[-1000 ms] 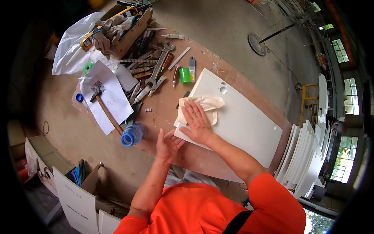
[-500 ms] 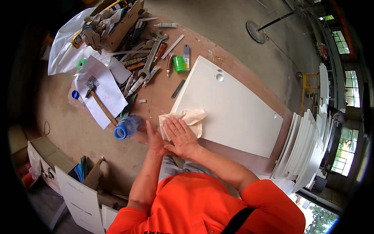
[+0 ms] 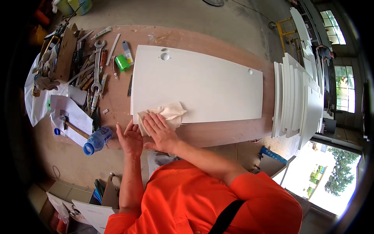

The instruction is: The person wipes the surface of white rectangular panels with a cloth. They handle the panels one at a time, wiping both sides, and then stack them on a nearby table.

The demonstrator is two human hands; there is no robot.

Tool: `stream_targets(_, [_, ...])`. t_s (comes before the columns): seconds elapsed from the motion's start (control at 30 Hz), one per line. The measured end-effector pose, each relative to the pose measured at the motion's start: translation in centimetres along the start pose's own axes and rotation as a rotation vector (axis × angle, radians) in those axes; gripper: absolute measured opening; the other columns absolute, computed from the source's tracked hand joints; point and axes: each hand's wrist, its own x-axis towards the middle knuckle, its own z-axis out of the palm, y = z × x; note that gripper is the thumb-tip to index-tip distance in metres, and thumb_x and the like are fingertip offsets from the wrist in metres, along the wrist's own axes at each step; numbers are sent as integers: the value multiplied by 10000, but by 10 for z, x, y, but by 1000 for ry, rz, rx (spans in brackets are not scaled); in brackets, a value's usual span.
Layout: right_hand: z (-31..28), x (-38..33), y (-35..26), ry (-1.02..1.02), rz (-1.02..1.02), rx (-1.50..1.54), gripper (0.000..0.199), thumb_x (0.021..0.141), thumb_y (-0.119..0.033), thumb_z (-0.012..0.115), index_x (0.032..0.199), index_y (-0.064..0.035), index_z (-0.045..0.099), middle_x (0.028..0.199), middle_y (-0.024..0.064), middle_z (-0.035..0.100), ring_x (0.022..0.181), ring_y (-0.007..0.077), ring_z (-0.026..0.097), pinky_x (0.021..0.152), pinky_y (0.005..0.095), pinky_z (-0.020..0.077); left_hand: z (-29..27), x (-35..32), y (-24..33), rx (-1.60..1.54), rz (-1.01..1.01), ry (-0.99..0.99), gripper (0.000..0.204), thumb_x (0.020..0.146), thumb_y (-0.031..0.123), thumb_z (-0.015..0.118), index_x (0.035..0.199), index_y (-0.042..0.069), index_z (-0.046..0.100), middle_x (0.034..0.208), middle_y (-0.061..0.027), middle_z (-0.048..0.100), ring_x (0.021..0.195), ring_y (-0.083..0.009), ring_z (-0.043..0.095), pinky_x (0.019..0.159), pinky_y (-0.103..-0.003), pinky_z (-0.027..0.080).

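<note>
A white panel (image 3: 202,85) with round holes near its far edge lies on the brown worktable. Over its near left corner is a cream cloth (image 3: 173,110). My right hand (image 3: 161,134) rests on that cloth with its fingers stretched flat, covering part of it. Beside it, at the panel's corner, my left hand (image 3: 131,139) is held palm up with the fingers apart; nothing shows in it. A clear bottle with a blue neck (image 3: 98,139) lies left of my left hand.
Tools crowd the table's left side: a large wrench (image 3: 97,66), a hammer (image 3: 76,129) on paper, a green roll (image 3: 122,62) and a scraper (image 3: 127,52). White panels (image 3: 290,97) stand stacked at right. A person (image 3: 325,52) is far off at the right.
The view has turned, so the table and panel now lie more level. My right hand stays flat on the cloth at the panel's corner; my left hand has moved slightly apart from it.
</note>
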Motion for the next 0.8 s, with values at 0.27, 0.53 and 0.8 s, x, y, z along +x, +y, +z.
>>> stream_targets(0.27, [-117, -202, 245, 572, 911, -470, 456, 994, -291, 573, 1374, -38, 591, 1527, 135, 522, 1397, 378, 442, 1175, 543, 304, 88, 44, -29, 1338, 907, 65, 488, 1045, 318, 627, 1396, -11, 547, 1494, -228, 499, 1376, -363, 481, 1160, -464, 375])
stream_targets(0.53, [-47, -112, 124, 333, 611, -175, 693, 984, -458, 564, 1493, 5, 484, 1620, 243, 383, 1516, 426, 320, 1265, 557, 165, 116, 134, -45, 2279, 1177, 151, 636, 1045, 449, 536, 1513, 25, 459, 1615, -211, 396, 1517, -428, 304, 1245, -561, 201])
stream_targets(0.8, [-168, -237, 325, 506, 1292, -393, 914, 998, -566, 525, 1574, 99, 278, 1656, 303, 262, 1561, 430, 207, 1279, 541, 156, 113, 141, -44, 2269, 1198, 119, 628, 1057, 467, 514, 1525, 51, 469, 1617, -196, 406, 1521, -410, 308, 1242, -550, 216])
